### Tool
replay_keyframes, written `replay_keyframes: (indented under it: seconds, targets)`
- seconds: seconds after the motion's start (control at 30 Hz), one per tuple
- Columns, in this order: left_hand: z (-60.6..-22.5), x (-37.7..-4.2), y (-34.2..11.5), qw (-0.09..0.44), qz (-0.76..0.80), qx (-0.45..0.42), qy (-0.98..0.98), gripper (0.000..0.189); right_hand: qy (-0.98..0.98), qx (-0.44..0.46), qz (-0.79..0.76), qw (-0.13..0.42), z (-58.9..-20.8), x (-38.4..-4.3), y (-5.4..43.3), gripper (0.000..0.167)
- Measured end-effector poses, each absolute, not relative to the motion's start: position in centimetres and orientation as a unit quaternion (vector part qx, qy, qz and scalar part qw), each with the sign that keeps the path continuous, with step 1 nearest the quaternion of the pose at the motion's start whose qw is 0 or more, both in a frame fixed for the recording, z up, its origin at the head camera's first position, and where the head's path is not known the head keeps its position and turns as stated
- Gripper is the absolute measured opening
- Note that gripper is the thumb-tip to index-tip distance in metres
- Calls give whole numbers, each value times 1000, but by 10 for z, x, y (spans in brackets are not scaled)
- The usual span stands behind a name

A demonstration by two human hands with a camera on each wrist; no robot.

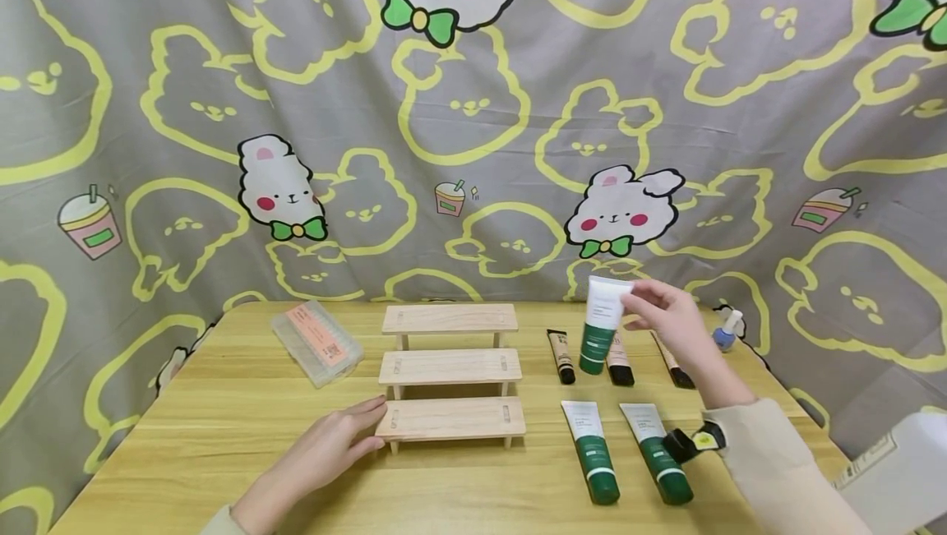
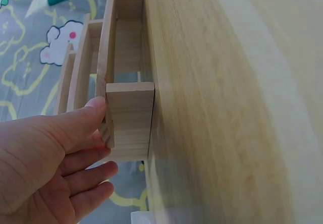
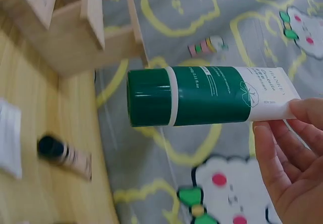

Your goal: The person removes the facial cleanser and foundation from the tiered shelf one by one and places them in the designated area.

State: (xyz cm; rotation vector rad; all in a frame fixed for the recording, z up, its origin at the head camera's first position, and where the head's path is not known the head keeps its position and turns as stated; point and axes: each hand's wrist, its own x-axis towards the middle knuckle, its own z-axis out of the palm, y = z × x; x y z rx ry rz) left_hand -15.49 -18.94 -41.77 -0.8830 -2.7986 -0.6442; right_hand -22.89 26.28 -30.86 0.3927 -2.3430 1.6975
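Observation:
My right hand [image 1: 669, 317] pinches a green-and-white squeeze tube [image 1: 601, 325] by its flat white end. The tube is raised above the table's right side, its green cap pointing down. In the right wrist view, thumb and fingers grip the white end of the tube [image 3: 207, 95]. My left hand [image 1: 333, 445] is at the left end of the lowest step of a three-tier wooden display stand [image 1: 451, 418]. Thumb and forefinger hold that step's edge in the left wrist view, where the other fingers are loosely bent beside the stand [image 2: 130, 103].
Two more green-and-white tubes [image 1: 592, 453] lie at the front right. Behind them are a small beige tube [image 1: 561, 356], other beige tubes [image 1: 620, 362] and a blue bottle [image 1: 728, 331]. A clear plastic case [image 1: 318, 342] lies at the back left. A patterned curtain [image 1: 473, 124] hangs behind the table.

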Motion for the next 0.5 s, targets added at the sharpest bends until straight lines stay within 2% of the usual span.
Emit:
replay_keyframes:
  seconds: [0.27, 0.5]
  targets:
    - [-418, -154, -190, 73, -216, -293, -928, 44, -834, 96, 531, 118, -327, -215, 320, 41]
    - [-418, -153, -189, 77, -217, -296, -927, 44, -888, 40, 454, 60, -345, -204, 363, 52]
